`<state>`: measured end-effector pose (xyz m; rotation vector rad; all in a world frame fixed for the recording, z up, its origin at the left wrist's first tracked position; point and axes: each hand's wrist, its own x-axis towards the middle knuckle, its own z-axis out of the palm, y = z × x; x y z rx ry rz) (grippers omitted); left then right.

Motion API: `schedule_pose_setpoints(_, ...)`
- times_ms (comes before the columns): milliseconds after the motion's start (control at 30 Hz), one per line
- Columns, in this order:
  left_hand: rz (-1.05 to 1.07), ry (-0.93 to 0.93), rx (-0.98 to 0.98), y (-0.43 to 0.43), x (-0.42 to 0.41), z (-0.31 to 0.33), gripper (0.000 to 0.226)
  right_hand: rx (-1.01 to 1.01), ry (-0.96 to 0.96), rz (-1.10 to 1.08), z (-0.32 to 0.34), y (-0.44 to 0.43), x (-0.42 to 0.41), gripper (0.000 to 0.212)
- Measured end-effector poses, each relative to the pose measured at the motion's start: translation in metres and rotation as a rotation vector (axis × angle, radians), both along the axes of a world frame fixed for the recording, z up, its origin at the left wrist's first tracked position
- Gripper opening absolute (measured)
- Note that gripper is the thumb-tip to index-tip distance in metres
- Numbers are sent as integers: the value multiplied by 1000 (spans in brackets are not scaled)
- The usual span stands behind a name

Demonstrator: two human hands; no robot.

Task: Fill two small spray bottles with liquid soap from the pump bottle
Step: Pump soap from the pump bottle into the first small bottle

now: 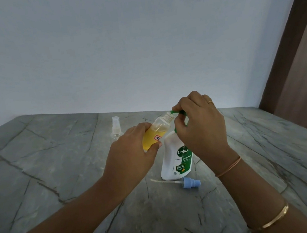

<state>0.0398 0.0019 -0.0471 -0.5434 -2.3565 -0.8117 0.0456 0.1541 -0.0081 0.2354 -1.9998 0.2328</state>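
– Nearest the camera, what is seen?

– Two bare forearms are seen rising from the bottom edge, with a gold bangle (pixel 275 219) worn on the one at lower right.

– Where is the bottle that is being filled?

– The small spray bottle (pixel 156 133) is held just left of centre, above the grey surface (pixel 59 163). It is tilted so that its open neck is brought up to the spout of the green pump head (pixel 178 112). Yellow liquid is seen in its lower part. A blue spray cap (pixel 191 183) is laid on its side in front of the white pump bottle (pixel 179 157), which stands at centre.

– How are the hands set?

– The left hand (pixel 131 148) is wrapped round the small bottle's lower body, with the thumb seen at the front. The fingers of the right hand (pixel 200 123) are curled closed over the pump head from above, with the wrist raised. Whether the pump is pressed down cannot be told.

– How is the small bottle expected to handle?

– It is judged light and thin-walled, and likely to turn slippery if soap is spilled on it. A hold round the body, below the neck, is advised, firm but without squeezing. The pump bottle is judged heavier and steady on its base.

– And the other bottle?

– A second spray bottle (pixel 116 128), clear and capped, is left standing toward the back, left of centre. Its fill cannot be told.
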Motion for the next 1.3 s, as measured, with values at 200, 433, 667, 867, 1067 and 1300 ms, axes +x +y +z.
schedule_pose_setpoints(200,0,11,6,0,1,2,44,-18,65,-5,-7,-3,-2,20)
schedule_pose_setpoints(433,2,-16,-7,0,1,1,45,-32,60,-3,-12,-4,-2,24)
schedule_pose_setpoints(667,7,-12,-1,0,1,2,47,0,12,-4,-2,-1,-1,12)
schedule_pose_setpoints(867,-2,-7,9,0,1,2,47,-38,38,12,-4,-1,-2,10)
schedule_pose_setpoints(1067,-4,-12,11,0,1,3,45,-39,83,9,-11,-4,-4,14)
schedule_pose_setpoints(1300,1,-22,3,1,1,0,47,-46,30,21,-5,-2,-1,15)
